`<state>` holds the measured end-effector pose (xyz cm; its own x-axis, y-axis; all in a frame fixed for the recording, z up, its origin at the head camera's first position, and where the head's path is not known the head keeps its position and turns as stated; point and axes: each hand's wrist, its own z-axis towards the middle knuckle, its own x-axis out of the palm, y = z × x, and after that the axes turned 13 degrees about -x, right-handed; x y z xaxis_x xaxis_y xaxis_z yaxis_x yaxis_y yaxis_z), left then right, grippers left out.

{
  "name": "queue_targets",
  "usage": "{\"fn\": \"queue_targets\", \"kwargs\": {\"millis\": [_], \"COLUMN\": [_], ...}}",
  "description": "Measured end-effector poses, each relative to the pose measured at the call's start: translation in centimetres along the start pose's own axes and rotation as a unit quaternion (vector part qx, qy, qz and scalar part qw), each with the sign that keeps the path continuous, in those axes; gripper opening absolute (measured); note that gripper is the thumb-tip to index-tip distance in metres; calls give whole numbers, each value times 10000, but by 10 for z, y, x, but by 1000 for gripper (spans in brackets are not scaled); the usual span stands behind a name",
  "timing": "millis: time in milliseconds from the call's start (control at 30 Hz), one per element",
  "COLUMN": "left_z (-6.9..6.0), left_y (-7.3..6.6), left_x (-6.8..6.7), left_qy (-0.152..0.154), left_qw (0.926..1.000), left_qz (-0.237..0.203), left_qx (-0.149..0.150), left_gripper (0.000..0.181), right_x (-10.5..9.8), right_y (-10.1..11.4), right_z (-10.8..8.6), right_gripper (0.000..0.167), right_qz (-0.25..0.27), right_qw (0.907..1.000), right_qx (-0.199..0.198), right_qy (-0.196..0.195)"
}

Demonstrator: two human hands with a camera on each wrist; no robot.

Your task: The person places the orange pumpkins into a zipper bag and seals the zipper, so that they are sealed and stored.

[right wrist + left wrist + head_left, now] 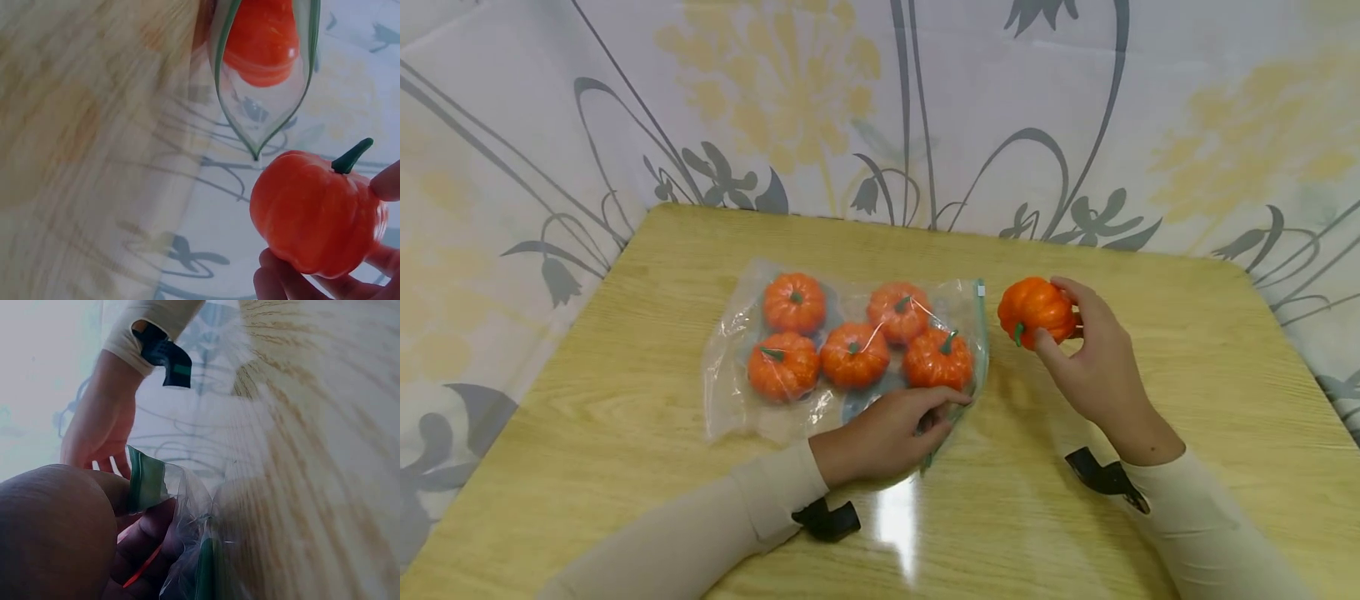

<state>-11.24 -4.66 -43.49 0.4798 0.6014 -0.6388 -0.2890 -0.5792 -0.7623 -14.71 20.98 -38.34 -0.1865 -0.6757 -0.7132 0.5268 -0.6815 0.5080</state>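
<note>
In my right hand (1097, 358) I hold a small orange pumpkin (1034, 312) with a green stem, thumb on one side and fingers on the other. It is just right of the mouth of a clear zip bag (730, 358). The bag lies on the table with several more pumpkins inside, one of them (938, 358) nearest the opening. My left hand (883, 433) pinches the green-edged rim (147, 481) at the near corner. In the right wrist view the mouth gapes beside the held pumpkin (315, 212).
The bag lies on a wood-grain table (625, 467). Behind it hangs a pale cloth (820, 108) with grey and yellow flowers. Black straps (827, 521) stick out at both sleeve cuffs.
</note>
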Motion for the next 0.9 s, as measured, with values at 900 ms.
{"fn": "queue_targets", "kwargs": {"millis": [900], "left_z": [1], "left_y": [2], "left_x": [3], "left_qy": [-64], "left_qw": [10000], "left_qz": [-44], "left_qx": [-16], "left_gripper": [34], "right_x": [6], "right_y": [-9], "right_z": [-4], "right_gripper": [56], "right_qz": [762], "right_qw": [9937], "right_qx": [467], "right_qy": [678]}}
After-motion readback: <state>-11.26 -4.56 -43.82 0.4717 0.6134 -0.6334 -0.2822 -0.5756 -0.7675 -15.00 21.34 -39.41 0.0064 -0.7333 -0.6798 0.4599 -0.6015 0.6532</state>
